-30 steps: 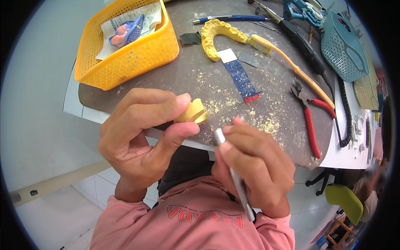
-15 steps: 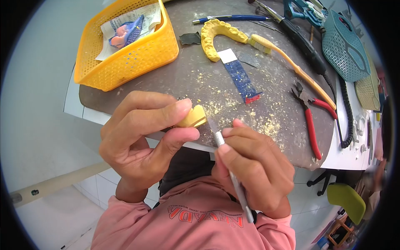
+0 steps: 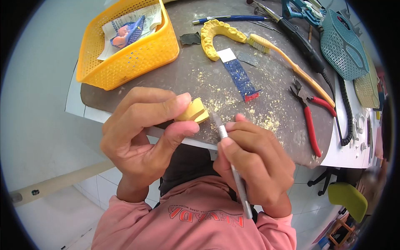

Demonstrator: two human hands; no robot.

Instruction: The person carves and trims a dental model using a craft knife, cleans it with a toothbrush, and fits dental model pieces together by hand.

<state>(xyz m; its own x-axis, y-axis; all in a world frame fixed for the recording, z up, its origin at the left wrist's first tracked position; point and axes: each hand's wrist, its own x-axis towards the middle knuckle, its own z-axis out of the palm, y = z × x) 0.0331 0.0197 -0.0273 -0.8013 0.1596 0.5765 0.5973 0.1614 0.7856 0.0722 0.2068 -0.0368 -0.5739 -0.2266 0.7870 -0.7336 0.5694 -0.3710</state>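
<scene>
Between thumb and fingers, my left hand (image 3: pixel 146 127) pinches a small yellow block (image 3: pixel 196 111) with a groove in it, just over the table's near edge. My right hand (image 3: pixel 256 160) grips a silver craft knife (image 3: pixel 238 179) like a pen, its blade pointing up and left. A small gap separates the blade from the block. Yellow shavings (image 3: pixel 268 121) lie scattered beyond both hands. Farther back is a yellow horseshoe-shaped dental model (image 3: pixel 216 31), touching a blue strip (image 3: pixel 239 75) with a white end and a red end.
An orange basket (image 3: pixel 133 64) holding paper and a blue-and-pink piece stands at the back left. Toward the right lie a toothbrush (image 3: pixel 298 71), red-handled pliers (image 3: pixel 309 121), a black handpiece (image 3: pixel 302 41) and a teal basket (image 3: pixel 343 50). A blue pen (image 3: pixel 231 18) lies at the back.
The block has tilted in my left fingers, showing its groove more openly. My right hand has shifted slightly, and the knife blade has moved a little away from the block since half a second ago.
</scene>
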